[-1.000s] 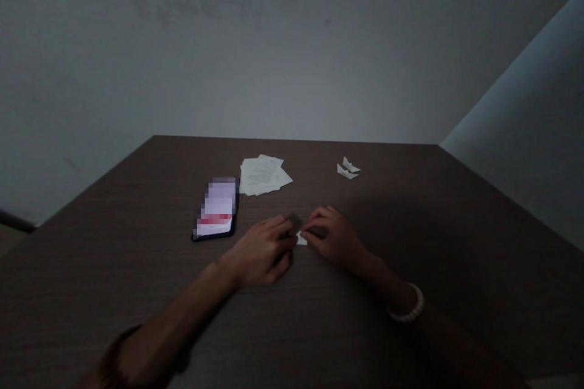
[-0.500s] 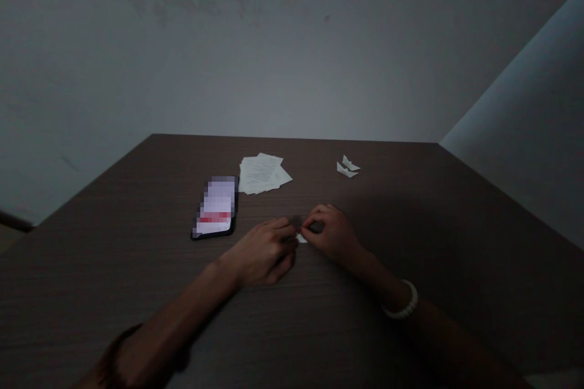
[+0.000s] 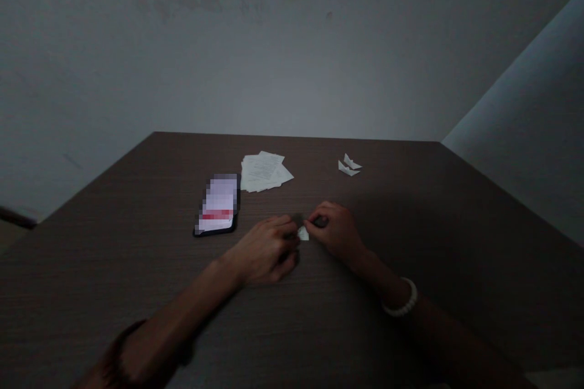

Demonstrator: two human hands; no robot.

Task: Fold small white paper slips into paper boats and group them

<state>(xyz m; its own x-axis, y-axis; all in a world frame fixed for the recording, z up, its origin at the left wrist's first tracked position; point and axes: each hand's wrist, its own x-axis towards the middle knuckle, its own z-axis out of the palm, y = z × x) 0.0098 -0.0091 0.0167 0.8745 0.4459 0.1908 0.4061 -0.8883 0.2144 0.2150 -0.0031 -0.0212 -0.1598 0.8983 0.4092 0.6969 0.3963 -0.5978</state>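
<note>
A small folded piece of white paper [image 3: 303,233] sits low over the table between my two hands, partly covered by the fingers. My left hand [image 3: 270,249] is closed at the paper's left side, its fingers curled. From the right, my right hand [image 3: 335,228] pinches the paper's upper right edge between thumb and forefinger. Farther back to the right lie two small folded paper boats [image 3: 349,165], close together.
A stack of loose printed sheets [image 3: 263,172] lies behind my hands, left of the middle. Beside it is a phone [image 3: 219,203] with a lit, blurred screen. The brown table [image 3: 387,328] meets a stained wall at the back.
My right hand's fingertips have shifted slightly up and away from the left hand, so a little more of the paper shows. The whole view has moved slightly.
</note>
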